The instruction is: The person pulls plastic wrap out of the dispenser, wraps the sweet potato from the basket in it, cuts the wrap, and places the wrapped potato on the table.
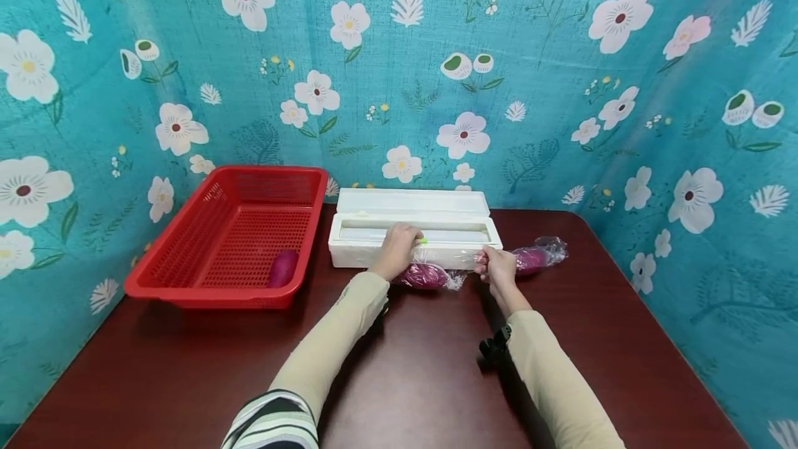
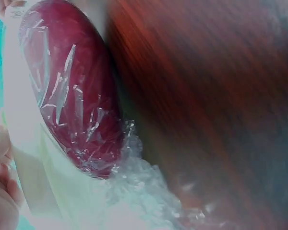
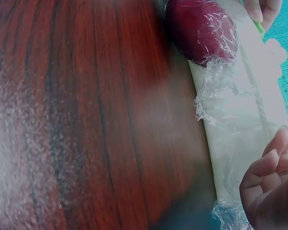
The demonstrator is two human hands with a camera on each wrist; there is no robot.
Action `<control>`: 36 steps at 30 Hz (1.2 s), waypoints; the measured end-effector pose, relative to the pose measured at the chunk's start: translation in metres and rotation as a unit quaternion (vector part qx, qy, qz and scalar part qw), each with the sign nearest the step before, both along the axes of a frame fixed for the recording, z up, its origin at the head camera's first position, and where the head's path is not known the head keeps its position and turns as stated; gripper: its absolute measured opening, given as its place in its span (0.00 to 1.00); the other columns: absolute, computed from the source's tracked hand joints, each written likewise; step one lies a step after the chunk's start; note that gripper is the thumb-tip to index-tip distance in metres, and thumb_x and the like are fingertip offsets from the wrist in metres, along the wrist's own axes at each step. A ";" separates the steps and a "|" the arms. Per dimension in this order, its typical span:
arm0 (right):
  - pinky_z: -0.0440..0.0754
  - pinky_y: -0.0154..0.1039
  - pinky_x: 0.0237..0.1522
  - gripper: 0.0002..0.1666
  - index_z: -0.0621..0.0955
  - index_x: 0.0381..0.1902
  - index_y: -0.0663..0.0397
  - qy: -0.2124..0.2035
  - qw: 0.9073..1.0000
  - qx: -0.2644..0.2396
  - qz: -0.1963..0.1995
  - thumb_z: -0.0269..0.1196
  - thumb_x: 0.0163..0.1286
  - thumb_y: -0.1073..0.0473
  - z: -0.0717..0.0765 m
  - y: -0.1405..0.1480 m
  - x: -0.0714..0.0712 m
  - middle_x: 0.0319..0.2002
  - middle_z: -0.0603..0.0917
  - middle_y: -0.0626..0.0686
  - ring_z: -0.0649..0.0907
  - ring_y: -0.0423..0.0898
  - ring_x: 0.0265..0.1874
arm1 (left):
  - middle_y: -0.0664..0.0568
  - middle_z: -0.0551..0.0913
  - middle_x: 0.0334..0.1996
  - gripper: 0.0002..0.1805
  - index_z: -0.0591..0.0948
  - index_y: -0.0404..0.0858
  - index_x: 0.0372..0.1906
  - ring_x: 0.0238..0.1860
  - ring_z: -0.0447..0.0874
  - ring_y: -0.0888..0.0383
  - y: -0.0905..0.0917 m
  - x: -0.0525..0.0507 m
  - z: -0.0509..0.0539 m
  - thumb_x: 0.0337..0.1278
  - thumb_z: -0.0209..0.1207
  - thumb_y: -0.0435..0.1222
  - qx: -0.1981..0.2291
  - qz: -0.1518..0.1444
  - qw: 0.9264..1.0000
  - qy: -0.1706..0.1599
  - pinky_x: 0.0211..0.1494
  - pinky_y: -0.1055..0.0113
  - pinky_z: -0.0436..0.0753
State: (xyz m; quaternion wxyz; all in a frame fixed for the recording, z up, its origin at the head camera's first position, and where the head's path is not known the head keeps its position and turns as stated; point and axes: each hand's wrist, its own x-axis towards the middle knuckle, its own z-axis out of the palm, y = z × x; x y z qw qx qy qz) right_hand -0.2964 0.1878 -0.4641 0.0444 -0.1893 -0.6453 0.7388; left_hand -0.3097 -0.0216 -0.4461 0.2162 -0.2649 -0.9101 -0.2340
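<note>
Striped cloth point(image 1: 274, 421) covers the left upper arm at the bottom edge. Above the counter point(image 1: 424, 352), the left hand point(image 1: 397, 249) has its grip closed small, pinching a bright green piece point(image 1: 424, 240) at the front edge of a white box point(image 1: 349, 255) with its lid raised. The right hand point(image 1: 501, 267) curls its fingers at the box's right front corner, its grip pinching clear film point(image 3: 235, 110). One wrapped purple vegetable point(image 1: 424, 276) lies before the box; another wrapped one point(image 1: 530, 260) lies beyond the right hand. One unwrapped vegetable point(image 1: 283, 269) rests in the red basket point(image 1: 206, 293).
</note>
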 end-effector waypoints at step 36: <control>0.66 0.27 0.07 0.13 0.74 0.21 0.59 -0.016 1.000 0.010 0.006 0.50 0.64 0.62 0.003 0.005 -0.001 0.11 0.75 0.44 0.72 0.36 0.06 | 0.51 0.81 0.31 0.04 0.83 0.40 0.30 0.39 0.71 0.50 -0.061 0.017 -0.020 0.47 0.60 0.31 0.110 0.203 0.970 0.081 0.40 0.54 0.63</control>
